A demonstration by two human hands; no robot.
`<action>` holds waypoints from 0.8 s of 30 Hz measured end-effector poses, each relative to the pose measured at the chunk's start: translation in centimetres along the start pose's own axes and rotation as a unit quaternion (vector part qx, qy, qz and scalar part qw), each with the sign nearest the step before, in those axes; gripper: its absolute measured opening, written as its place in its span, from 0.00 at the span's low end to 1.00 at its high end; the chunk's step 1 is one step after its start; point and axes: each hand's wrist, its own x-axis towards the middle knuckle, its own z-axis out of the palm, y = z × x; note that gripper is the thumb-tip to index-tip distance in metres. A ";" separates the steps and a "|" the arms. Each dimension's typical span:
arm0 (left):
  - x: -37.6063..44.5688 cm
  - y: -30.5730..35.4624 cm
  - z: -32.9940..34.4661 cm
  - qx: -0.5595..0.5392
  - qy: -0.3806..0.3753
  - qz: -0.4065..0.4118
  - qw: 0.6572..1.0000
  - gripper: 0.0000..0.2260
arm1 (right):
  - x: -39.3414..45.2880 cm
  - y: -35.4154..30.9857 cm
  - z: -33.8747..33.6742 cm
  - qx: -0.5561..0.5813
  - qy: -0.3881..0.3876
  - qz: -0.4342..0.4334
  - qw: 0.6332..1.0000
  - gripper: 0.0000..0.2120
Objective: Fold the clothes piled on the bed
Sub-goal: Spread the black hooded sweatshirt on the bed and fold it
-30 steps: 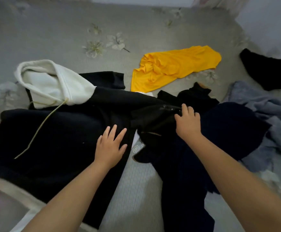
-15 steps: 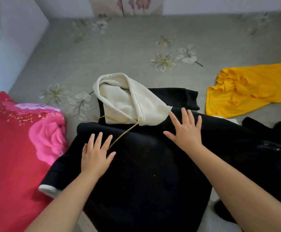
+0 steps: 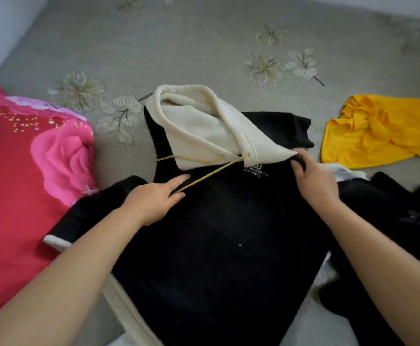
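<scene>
A black hoodie (image 3: pixel 218 240) with a cream hood (image 3: pixel 204 128) lies spread on the grey flowered bed (image 3: pixel 204 46). A yellow drawstring (image 3: pixel 209 173) runs from the hood across its chest. My left hand (image 3: pixel 154 201) rests on the hoodie's left shoulder, fingers closed over the black fabric beside the drawstring. My right hand (image 3: pixel 313 178) pinches the black fabric at the right shoulder, just below the hood's edge. More dark clothes (image 3: pixel 391 208) are heaped to the right, under my right forearm.
A red and pink flowered pillow or quilt (image 3: pixel 24 183) lies at the left. A yellow garment (image 3: pixel 378 136) is crumpled at the right. A white wall borders the bed's far left corner. White fabric (image 3: pixel 311 325) shows under the hoodie's lower right.
Both hands went from flat and spread on the hoodie to its shoulders, the right now gripping fabric beside the hood. The view has shifted slightly right and closer.
</scene>
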 end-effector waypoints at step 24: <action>-5.2 15.2 -1.4 -0.124 0.129 0.087 0.980 0.35 | -14.9 6.0 -5.5 0.199 -0.254 0.015 0.946 0.18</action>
